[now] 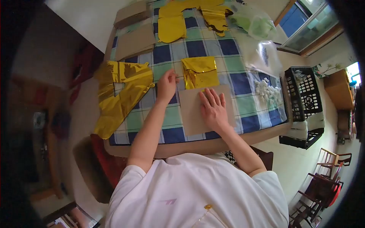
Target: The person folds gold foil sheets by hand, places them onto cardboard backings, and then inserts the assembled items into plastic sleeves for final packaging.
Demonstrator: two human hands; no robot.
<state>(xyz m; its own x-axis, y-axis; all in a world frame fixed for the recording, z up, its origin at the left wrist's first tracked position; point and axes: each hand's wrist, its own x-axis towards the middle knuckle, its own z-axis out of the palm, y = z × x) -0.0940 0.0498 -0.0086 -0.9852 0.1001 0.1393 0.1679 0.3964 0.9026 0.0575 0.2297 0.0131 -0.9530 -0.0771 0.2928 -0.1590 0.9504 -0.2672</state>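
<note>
My right hand (213, 110) lies flat, fingers spread, on a square brown cardboard sheet (191, 117) near the table's front edge. Just beyond the sheet is a folded gold foil balloon (200, 72), its near edge meeting the cardboard. To its left my left hand (167, 85) is loosely curled with a gap at the thumb, and nothing shows in it. Farther left a flattened gold foil balloon (131, 93) with a triangular opening hangs partly over the table's side.
More gold foil balloons (172, 24) and cardboard sheets (135, 41) lie at the far end of the checked tablecloth (163, 53). At right are a clear bag of white pieces (268, 91), other plastic bags (253, 24) and a black crate (303, 93) beside the table.
</note>
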